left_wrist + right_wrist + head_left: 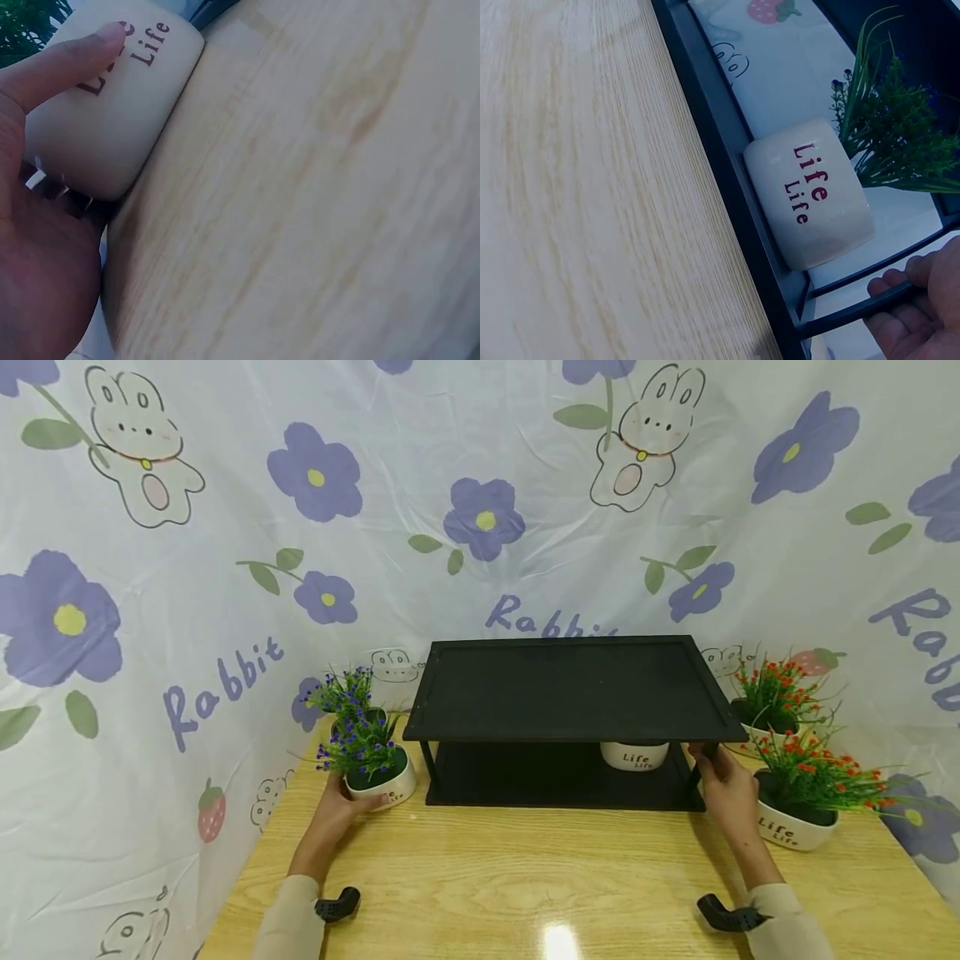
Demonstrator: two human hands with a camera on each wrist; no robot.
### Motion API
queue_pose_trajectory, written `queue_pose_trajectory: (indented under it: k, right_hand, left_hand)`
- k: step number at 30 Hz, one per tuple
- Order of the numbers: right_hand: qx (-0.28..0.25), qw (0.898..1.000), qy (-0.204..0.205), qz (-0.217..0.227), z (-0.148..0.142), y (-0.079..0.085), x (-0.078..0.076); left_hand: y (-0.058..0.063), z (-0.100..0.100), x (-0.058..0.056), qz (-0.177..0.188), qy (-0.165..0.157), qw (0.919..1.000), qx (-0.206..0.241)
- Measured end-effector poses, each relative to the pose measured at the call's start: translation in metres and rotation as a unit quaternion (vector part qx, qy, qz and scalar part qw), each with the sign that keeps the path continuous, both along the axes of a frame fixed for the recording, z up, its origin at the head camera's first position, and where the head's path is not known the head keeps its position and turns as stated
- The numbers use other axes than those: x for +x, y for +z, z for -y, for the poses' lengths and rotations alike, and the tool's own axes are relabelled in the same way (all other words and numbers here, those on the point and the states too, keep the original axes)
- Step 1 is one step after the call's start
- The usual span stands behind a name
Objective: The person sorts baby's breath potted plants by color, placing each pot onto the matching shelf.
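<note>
A black two-tier shelf rack (570, 689) stands on the wooden table. My left hand (343, 802) grips a white oval flowerpot (393, 787) of blue-purple artificial flowers, left of the rack. In the left wrist view the thumb (64, 64) lies across the pot's "Life" lettering, while the other fingers are mostly hidden beside the pot. With my right hand (729, 789) I hold the rack's right front post (859, 311), fingers curled round it. On the lower shelf, near that post, sits another white flowerpot (810, 196) with green, purple-tipped sprigs.
Behind the held pot is another purple-flowered plant (352, 685). Two white pots of red-orange flowers stand right of the rack, the nearer pot (798, 827) close to my right wrist. A printed rabbit-and-flower cloth (420, 452) hangs behind and beside the table (480, 868).
</note>
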State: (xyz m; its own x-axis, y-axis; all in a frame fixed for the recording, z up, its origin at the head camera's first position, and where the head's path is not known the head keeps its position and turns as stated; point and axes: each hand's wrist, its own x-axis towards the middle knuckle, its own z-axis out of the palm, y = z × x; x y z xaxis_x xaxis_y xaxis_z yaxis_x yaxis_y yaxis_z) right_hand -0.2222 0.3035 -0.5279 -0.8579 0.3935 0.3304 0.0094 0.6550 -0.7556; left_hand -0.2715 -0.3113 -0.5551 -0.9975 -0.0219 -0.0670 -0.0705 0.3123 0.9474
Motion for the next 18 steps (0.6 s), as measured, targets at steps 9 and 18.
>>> queue_pose_trajectory:
  k: [9, 18]
  right_hand:
    - [-0.008, 1.000, 0.005, 0.006, -0.0010, -0.0022, -0.0007]
    - [-0.004, 1.000, 0.004, 0.006, -0.0004, -0.0019, -0.0007]
  left_hand:
    - [-0.0008, 0.0003, -0.0006, 0.022, -0.003, 0.9996, -0.017]
    - [0.0052, -0.0046, 0.0049, 0.028, 0.006, 0.9994, -0.018]
